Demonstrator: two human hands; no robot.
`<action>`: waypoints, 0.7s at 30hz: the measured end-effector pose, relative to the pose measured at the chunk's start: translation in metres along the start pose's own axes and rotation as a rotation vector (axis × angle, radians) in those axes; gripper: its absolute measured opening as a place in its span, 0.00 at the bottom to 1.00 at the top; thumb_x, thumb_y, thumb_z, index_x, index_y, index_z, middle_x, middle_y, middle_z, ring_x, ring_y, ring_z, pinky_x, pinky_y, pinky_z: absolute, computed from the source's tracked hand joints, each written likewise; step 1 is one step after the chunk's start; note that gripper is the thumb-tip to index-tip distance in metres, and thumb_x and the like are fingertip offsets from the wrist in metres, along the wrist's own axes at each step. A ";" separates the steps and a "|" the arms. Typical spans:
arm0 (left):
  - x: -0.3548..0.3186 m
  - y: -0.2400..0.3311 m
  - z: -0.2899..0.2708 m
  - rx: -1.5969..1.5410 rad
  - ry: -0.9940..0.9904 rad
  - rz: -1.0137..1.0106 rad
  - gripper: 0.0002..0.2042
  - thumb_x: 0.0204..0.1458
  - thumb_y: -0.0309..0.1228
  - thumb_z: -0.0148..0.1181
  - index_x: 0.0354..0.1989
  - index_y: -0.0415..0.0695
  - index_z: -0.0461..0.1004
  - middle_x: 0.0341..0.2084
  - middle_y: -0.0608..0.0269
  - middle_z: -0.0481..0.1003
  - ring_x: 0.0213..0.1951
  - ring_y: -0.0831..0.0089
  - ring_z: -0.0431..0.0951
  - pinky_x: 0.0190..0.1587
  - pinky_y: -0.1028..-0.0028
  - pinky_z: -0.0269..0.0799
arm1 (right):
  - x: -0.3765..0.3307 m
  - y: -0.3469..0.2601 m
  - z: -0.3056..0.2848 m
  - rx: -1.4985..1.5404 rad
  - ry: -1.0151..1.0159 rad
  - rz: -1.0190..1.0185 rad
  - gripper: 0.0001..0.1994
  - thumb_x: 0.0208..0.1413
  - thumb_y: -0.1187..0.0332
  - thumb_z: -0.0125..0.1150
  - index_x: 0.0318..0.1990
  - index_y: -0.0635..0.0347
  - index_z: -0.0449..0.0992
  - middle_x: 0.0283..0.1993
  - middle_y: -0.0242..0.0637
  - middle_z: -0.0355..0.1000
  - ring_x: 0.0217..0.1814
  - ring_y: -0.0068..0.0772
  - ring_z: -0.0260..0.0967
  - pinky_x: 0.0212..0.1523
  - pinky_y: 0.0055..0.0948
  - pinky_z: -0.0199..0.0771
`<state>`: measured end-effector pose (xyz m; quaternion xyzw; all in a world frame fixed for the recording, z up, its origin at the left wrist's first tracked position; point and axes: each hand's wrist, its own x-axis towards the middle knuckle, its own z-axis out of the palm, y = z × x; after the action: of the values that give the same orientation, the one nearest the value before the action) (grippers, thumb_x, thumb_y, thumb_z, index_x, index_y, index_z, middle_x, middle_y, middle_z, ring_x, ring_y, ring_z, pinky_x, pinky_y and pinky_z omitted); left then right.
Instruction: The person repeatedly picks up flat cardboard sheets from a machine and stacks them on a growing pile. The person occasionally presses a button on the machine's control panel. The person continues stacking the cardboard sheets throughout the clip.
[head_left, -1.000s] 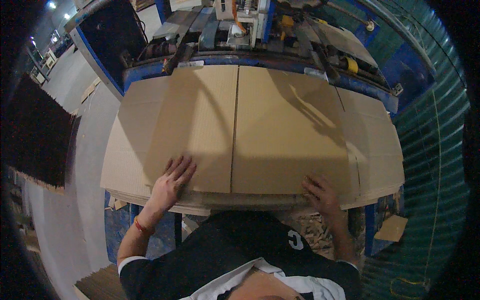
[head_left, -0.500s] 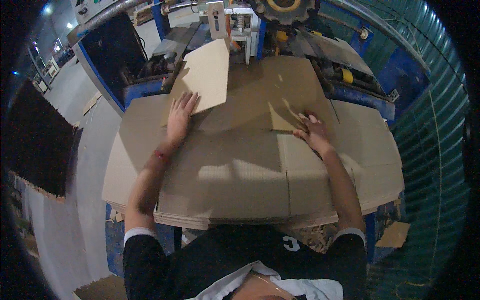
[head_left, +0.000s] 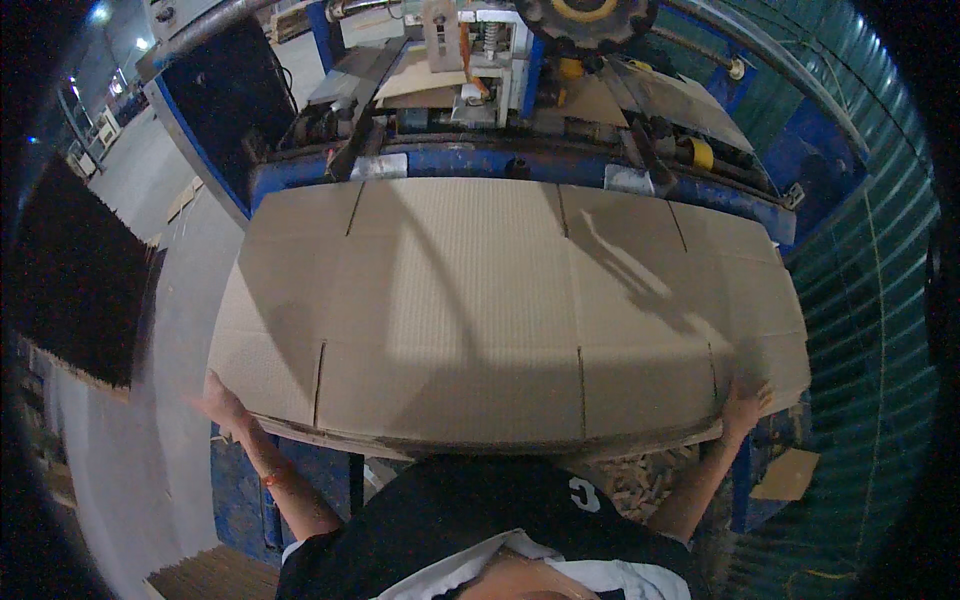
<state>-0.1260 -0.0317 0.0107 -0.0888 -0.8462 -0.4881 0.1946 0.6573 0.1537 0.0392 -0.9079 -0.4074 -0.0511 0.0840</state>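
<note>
A stack of flat brown cardboard box blanks (head_left: 480, 290), slotted and creased, lies across the machine's front. My left hand (head_left: 228, 405) is at the stack's near left corner, its thumb and fingers apart, partly blurred. At the near right edge is my right hand (head_left: 745, 405), smeared by motion, with its fingers spread against the top blank. Whether either hand has hold of a sheet's edge does not show. Beyond the stack, a folded piece of cardboard (head_left: 425, 82) sits in the machine under an upright metal head (head_left: 442, 38).
The blue-framed machine (head_left: 480, 155) has a dark toothed wheel (head_left: 585, 22) at its top and metal rails. Cardboard scraps (head_left: 625, 485) lie below the stack, and a loose cardboard piece (head_left: 785, 475) is at the right. A green corrugated wall (head_left: 870, 330) bounds the right side.
The folded cardboard has gone forward off the stack into the machine. Both hands have left it and moved back and outward to the stack's near corners.
</note>
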 end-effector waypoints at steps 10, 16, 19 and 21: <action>0.007 0.041 -0.015 -0.250 -0.155 -0.053 0.40 0.45 0.45 0.59 0.60 0.30 0.49 0.57 0.37 0.54 0.61 0.54 0.52 0.61 0.63 0.47 | 0.016 0.030 0.038 0.130 0.244 -0.057 0.34 0.49 0.44 0.52 0.59 0.58 0.59 0.60 0.55 0.56 0.61 0.59 0.52 0.58 0.49 0.54; 0.034 0.130 -0.075 -0.930 -0.238 -0.010 0.31 0.50 0.32 0.56 0.60 0.36 0.50 0.55 0.43 0.58 0.58 0.60 0.60 0.59 0.59 0.51 | 0.035 0.027 0.050 0.491 0.475 -0.105 0.30 0.49 0.53 0.57 0.57 0.61 0.61 0.56 0.51 0.61 0.55 0.51 0.60 0.54 0.44 0.61; 0.064 0.125 -0.067 -1.199 -0.257 -0.010 0.24 0.52 0.30 0.52 0.57 0.37 0.55 0.53 0.45 0.62 0.55 0.61 0.63 0.57 0.62 0.57 | 0.056 0.019 0.041 0.911 0.706 -0.181 0.28 0.48 0.63 0.59 0.55 0.66 0.62 0.54 0.48 0.62 0.53 0.45 0.62 0.52 0.40 0.64; 0.075 0.106 -0.050 -1.320 -0.221 -0.042 0.27 0.51 0.25 0.53 0.59 0.33 0.52 0.53 0.44 0.61 0.55 0.62 0.64 0.57 0.65 0.58 | 0.070 0.021 0.011 1.186 0.629 -0.272 0.25 0.48 0.70 0.58 0.55 0.68 0.61 0.54 0.47 0.62 0.53 0.42 0.62 0.51 0.38 0.64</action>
<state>-0.1459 -0.0239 0.1487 -0.2221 -0.3865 -0.8952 0.0022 0.7199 0.1935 0.0376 -0.5913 -0.4331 -0.0908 0.6742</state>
